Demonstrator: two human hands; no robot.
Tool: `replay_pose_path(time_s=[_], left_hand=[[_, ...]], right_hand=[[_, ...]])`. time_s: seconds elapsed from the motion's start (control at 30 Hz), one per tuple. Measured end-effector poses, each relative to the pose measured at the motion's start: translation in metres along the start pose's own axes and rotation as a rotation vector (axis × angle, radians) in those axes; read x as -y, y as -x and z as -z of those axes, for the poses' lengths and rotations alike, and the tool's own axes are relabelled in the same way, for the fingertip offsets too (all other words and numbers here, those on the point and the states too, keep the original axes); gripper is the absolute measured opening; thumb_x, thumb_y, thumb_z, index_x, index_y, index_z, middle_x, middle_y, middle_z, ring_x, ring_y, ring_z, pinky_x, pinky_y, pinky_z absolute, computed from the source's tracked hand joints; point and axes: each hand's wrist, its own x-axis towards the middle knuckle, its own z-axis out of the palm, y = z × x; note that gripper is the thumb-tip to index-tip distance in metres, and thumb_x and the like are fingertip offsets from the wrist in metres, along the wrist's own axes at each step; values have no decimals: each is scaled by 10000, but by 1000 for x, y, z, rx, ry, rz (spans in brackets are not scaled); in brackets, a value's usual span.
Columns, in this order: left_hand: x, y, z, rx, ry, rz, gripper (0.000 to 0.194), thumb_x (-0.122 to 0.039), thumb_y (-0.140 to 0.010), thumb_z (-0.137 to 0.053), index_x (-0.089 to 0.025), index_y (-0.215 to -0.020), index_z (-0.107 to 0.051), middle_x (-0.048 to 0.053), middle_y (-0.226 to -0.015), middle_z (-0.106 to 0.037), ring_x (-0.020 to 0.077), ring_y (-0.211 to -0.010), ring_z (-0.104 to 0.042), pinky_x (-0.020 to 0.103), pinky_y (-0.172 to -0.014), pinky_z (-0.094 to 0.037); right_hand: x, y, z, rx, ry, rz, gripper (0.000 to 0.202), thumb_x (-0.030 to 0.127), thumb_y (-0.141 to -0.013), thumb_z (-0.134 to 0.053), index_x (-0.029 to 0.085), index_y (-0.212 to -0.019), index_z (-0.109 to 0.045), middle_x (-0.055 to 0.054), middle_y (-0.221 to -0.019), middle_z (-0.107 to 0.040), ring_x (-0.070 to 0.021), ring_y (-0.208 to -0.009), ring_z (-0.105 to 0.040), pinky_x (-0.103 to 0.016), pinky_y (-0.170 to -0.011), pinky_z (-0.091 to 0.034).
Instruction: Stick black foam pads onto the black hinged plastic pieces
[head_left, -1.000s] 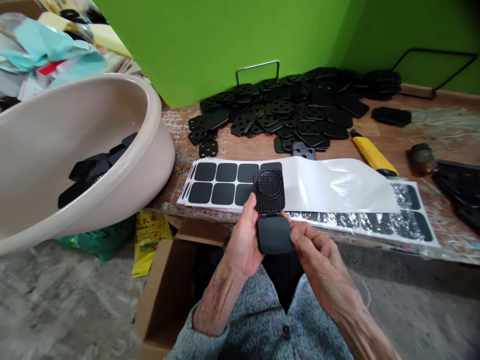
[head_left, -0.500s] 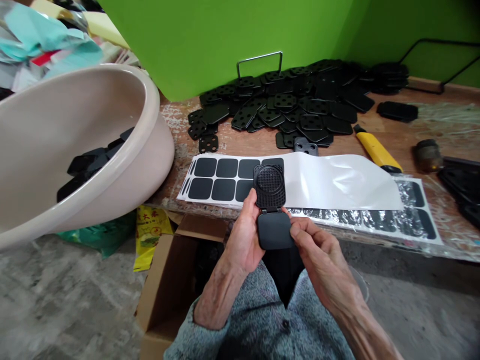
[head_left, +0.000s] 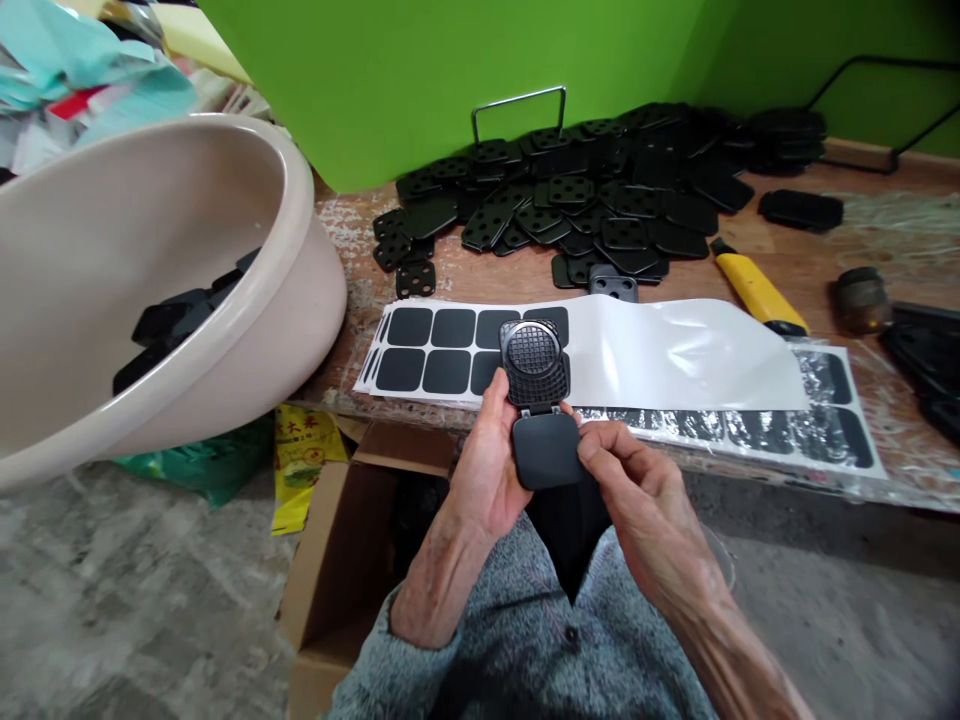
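Observation:
Both hands hold a black hinged plastic piece [head_left: 534, 360] that is folded open. Its upper half has a grid of ridges and a raised ring; its lower half is a smooth square flap [head_left: 547, 450] with rounded corners. My left hand [head_left: 486, 465] grips it from the left, thumb along the edge by the hinge. My right hand [head_left: 634, 475] pinches the flap's right edge between thumb and fingers. Just behind lies a sheet of dark square stickers [head_left: 445, 372], its right part covered by a curling white backing [head_left: 675, 355].
Behind are heaped black perforated plates [head_left: 570, 190]. A yellow utility knife [head_left: 757, 288] and a small jar [head_left: 861, 300] lie to the right. At left stands a large beige basin [head_left: 300, 290] holding black pieces. An open cardboard box [head_left: 319, 560] sits below the table edge [head_left: 345, 410].
The hinged piece has tilted slightly, so its ring catches more light. Both hands keep their hold, and the view has shifted a little.

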Motion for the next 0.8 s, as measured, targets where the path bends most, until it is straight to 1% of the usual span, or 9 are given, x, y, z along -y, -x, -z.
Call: replay_pose_path(time_s=[0.1, 0.27, 0.33, 0.5, 0.63, 0.8], left_hand=[[0, 1, 0, -3, -6, -3, 475, -511, -912, -390, -129, -1039, -643, 85, -827, -680, 192, -776, -661, 313, -748, -541], [0, 5, -3, -42, -34, -27, 509, -532, -906, -383, -110, -951, -663, 94, -794, -682, 182, -748, -660, 294, -738, -544], [0, 6, -4, -48, -24, -42, 505, -533, -906, -381, -116, -954, -662, 89, -796, -684, 180, -750, -661, 295, -744, -544], [1, 7, -6, -63, -36, -92, 496, -533, -896, -404, -118, -976, -661, 88, -818, -689, 187, -763, -664, 299, -752, -545], [2, 8, -6, -47, -17, -137, 492, -527, -901, -396, -125, -949, -676, 87, -819, -694, 180, -757, -664, 298, -757, -545], [1, 11, -7, -38, -6, -171, 527, -547, -899, -375, -117, -929, -677, 94, -803, -688, 187, -773, -662, 309, -768, -543]], right_hand=[[0, -1, 0, 2, 46, 20, 150, 301, -872, -575, 223, -746, -552, -8, -1018, -629, -194, -1164, -485, -300, -974, -306], [2, 1, -1, -34, 185, 82, 133, 301, -871, -563, 222, -763, -563, -17, -949, -588, -199, -1049, -538, -305, -876, -382], [3, 1, -3, -51, 230, 116, 128, 293, -864, -562, 216, -761, -564, -28, -934, -576, -207, -1030, -551, -312, -854, -403], [-1, -3, -7, -105, 312, 296, 103, 252, -846, -565, 207, -754, -550, -32, -894, -556, -211, -1038, -577, -344, -896, -429], [-7, -5, -8, -141, 402, 394, 74, 234, -844, -551, 207, -775, -552, -43, -902, -571, -202, -978, -590, -356, -862, -464], [-4, -5, -9, -150, 515, 416, 76, 209, -844, -536, 206, -769, -548, -39, -888, -563, -187, -899, -585, -334, -793, -475]])
